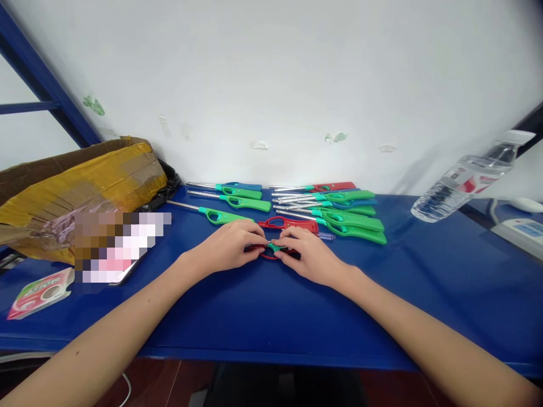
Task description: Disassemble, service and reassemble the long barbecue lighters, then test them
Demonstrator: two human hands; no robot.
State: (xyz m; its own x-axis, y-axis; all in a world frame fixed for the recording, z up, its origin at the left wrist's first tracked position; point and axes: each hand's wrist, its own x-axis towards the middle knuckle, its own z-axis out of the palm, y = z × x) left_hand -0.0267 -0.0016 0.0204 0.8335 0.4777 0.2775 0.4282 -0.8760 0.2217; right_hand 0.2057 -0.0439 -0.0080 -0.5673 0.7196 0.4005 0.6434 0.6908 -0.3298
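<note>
At the middle of the blue table, my left hand [229,244] and my right hand [316,255] pinch a red lighter casing [268,256] from both sides. A small teal piece [274,247] sits between my fingertips; the rest of the casing is hidden under my hands. Just behind lies a second red casing [292,224], with a translucent purple piece [326,236] beside my right hand. Long-nosed gas lighters lie beyond: a green one [227,217] close to my left hand, and a pile of several, mostly green [352,219], behind my right.
A taped cardboard box [89,175] stands at the left, with a blurred-out phone [127,271] and a red-green packet [40,294] before it. On the right are a tilted-looking water bottle [460,183] and a white device with a screen [524,233]. A white wall [271,85] closes the back.
</note>
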